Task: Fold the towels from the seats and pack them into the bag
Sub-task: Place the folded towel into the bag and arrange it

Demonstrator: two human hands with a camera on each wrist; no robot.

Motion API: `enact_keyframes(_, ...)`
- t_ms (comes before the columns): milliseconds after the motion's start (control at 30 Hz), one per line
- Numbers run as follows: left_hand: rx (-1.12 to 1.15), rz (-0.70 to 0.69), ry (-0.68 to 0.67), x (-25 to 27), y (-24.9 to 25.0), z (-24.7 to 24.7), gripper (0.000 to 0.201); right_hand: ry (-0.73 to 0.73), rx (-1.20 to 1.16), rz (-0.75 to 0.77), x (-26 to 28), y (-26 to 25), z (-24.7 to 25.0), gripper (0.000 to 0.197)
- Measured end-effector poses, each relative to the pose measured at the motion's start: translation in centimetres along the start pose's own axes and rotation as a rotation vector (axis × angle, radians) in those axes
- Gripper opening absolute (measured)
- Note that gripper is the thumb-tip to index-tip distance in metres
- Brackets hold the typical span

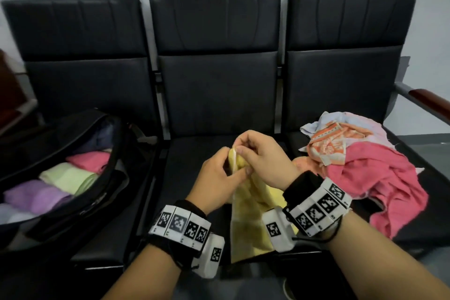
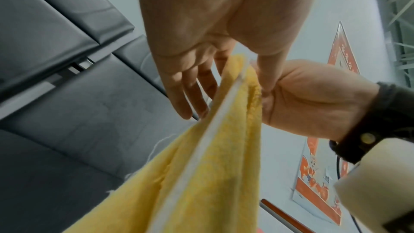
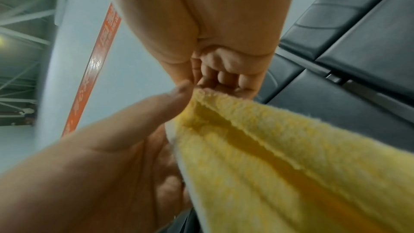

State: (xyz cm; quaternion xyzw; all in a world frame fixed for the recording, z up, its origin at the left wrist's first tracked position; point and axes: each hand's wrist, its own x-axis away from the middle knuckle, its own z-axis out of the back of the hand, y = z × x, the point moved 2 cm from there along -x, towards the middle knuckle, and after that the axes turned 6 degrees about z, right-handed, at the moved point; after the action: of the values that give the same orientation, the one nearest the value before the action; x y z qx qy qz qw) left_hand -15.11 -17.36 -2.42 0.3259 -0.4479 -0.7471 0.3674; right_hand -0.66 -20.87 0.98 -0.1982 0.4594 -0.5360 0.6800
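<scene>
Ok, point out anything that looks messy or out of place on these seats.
Only the unfolded heap on the right seat: a pink towel and an orange patterned towel lie crumpled together, the pink one spilling toward the seat's front edge. The towels in the black bag sit neatly folded. Both hands hold the yellow towel. Nothing looks damaged.

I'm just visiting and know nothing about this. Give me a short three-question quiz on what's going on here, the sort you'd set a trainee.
1. True or false: both the left hand and the right hand pinch the yellow towel.
2. Which seat holds the open black bag? A) left B) middle C) right
3. Fill in: the unfolded pile on the right seat has a large ____ towel in front.

Key: 1 true; 2 A; 3 pink
</scene>
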Motion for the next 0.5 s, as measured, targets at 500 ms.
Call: enact_keyframes(500, -0.339, 0.314, 0.103, 4.3, -7.5, 4.2, 0.012, 0.087, -0.156, -0.048, 0.8, -2.0, -4.0, 0.026)
